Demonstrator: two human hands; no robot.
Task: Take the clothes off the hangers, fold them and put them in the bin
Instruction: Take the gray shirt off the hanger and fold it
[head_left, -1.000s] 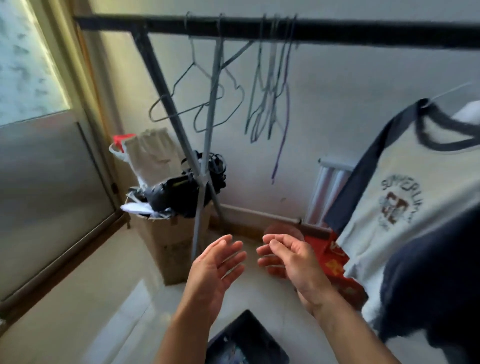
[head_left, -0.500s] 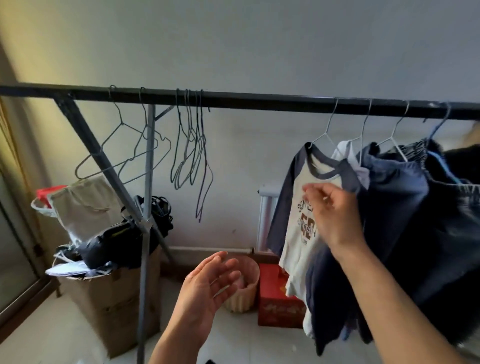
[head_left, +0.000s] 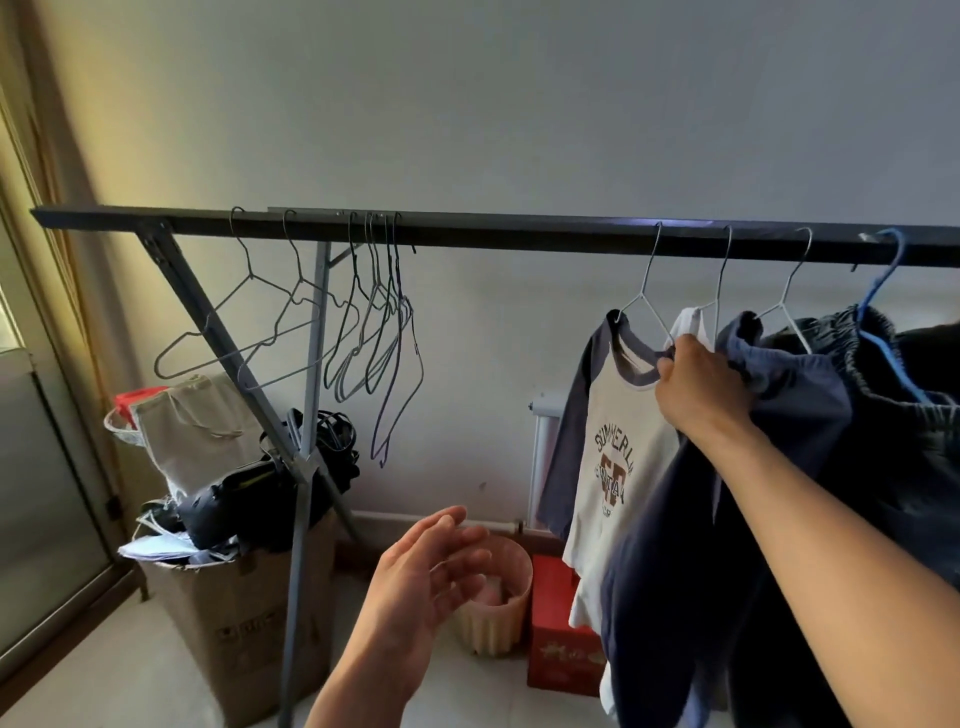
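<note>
Low at six o'clock, the left hand (head_left: 421, 577) hangs released, palm up and holding nothing, much as a moment ago. The right hand (head_left: 701, 384), up at two o'clock, has gone from brushing the cloth to grasping the collar of the raglan shirt (head_left: 613, 467) just where its wire hanger (head_left: 641, 296) enters the neck, so I judge the next garment is claimed and ready to slip off. Beyond, the shirt hangs leftmost of the clothes on the rail (head_left: 519, 236), bare hangers (head_left: 374, 338) at eleven o'clock; the bin is out of sight.
</note>
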